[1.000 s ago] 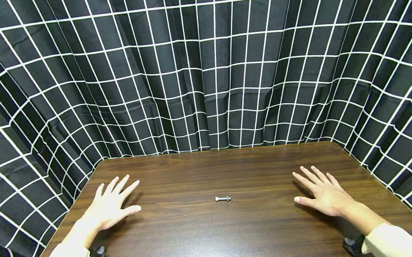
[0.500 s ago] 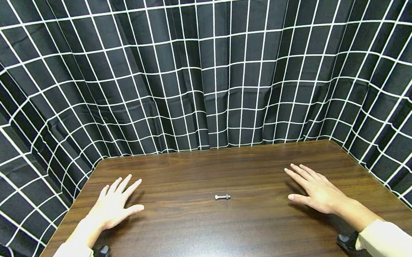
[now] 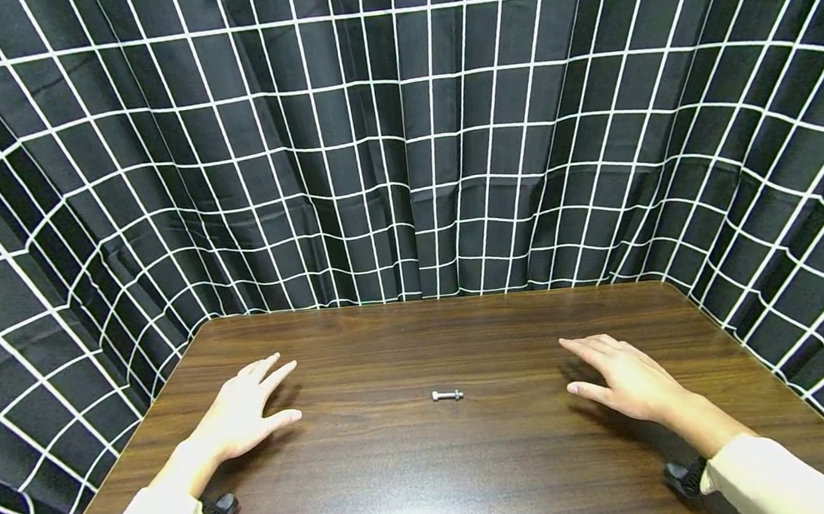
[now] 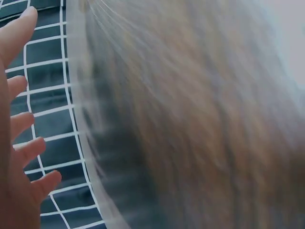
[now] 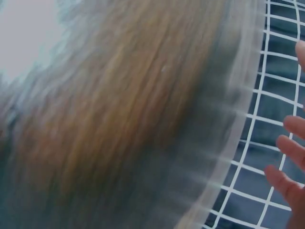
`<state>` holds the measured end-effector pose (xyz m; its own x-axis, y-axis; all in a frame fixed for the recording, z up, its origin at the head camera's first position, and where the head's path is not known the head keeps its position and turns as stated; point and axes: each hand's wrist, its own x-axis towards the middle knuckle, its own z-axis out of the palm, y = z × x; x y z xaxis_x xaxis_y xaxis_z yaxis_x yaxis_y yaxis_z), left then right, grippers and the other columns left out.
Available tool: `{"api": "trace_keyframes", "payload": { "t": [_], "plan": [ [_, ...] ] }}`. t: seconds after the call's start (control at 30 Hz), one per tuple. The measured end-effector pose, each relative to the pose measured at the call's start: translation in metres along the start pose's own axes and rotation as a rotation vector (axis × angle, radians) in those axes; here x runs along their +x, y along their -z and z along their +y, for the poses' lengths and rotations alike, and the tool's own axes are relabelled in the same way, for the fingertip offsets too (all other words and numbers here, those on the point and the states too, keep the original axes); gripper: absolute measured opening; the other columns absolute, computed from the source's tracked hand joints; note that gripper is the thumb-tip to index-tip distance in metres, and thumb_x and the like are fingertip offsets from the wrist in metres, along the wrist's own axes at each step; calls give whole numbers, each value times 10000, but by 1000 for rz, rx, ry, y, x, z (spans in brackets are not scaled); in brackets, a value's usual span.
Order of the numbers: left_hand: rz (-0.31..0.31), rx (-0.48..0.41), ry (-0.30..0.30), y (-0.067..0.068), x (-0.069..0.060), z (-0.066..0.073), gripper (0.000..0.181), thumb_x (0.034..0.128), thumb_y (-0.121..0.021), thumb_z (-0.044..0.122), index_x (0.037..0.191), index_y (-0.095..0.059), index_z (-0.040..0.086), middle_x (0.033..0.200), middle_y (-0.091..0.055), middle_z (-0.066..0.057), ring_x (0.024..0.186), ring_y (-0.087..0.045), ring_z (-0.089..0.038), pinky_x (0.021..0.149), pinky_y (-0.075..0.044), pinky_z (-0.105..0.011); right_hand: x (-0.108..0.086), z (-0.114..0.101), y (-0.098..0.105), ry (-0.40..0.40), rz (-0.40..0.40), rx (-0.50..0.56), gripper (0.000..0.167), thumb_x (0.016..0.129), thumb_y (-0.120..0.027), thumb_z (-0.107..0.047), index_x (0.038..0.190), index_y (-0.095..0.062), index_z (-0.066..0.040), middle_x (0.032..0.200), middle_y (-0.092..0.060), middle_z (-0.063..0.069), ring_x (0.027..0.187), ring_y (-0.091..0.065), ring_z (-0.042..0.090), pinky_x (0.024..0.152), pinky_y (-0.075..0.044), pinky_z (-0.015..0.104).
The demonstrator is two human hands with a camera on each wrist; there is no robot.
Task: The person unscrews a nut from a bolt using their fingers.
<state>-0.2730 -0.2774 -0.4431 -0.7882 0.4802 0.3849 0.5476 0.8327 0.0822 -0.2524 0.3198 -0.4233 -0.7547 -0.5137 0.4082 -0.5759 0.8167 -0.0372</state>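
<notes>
A small silver bolt (image 3: pixel 447 396) with a nut near its right end lies on the brown wooden table (image 3: pixel 421 340), between the two hands. My left hand (image 3: pixel 240 411) is over the table's left part, palm down, fingers extended and thumb pointing toward the bolt. On the right side my right hand (image 3: pixel 627 378) is held likewise, its fingers closer together. Neither hand touches the bolt or holds anything. The left wrist view shows the left hand (image 4: pixel 24 143) at its left edge; the right wrist view shows fingers of the right hand (image 5: pixel 290 157) at its right edge.
A dark curtain (image 3: pixel 420 156) with a white grid stands behind the table and along both sides. Each wrist carries a black strapped device (image 3: pixel 220 512). Light glares off the table's near middle.
Both hands have moved inward, the left one to the right and the right one to the left. The right hand's fingers have come closer together. The bolt lies as before.
</notes>
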Motion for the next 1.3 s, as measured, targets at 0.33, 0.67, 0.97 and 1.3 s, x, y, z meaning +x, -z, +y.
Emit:
{"api": "trace_keyframes", "payload": {
  "t": [0.33,0.67,0.97,1.3],
  "plan": [
    [-13,-267,91,-2,8,17,626,867,-704,443,1394,-516,162,1265,-550,-69,1026,-592,-228,822,-488,-424,14,-9,-7,102,90,-49,550,834,-735,-397,1283,-606,-107,1165,-667,56,1078,-606,287,898,-465,498],
    [-8,-375,55,-13,24,30,554,855,-732,399,1299,-594,99,1003,-602,-56,704,-507,-42,633,-429,-260,27,-17,-14,137,101,-46,495,829,-742,-379,1233,-642,-112,1121,-676,29,1032,-624,234,808,-508,452],
    [-115,-582,61,-21,36,47,439,819,-777,296,1147,-665,26,1005,-691,-74,787,-595,-158,666,-471,-276,39,-33,-19,161,88,-15,497,812,-757,-389,1225,-651,-133,1070,-689,5,998,-631,197,765,-521,421],
    [-133,-656,38,-32,51,64,352,810,-787,254,1087,-687,60,936,-688,-51,743,-579,-70,636,-469,-264,47,-43,-26,206,97,3,470,766,-812,-310,1173,-672,-122,1009,-691,-15,949,-632,170,727,-525,380]
  ]
}}
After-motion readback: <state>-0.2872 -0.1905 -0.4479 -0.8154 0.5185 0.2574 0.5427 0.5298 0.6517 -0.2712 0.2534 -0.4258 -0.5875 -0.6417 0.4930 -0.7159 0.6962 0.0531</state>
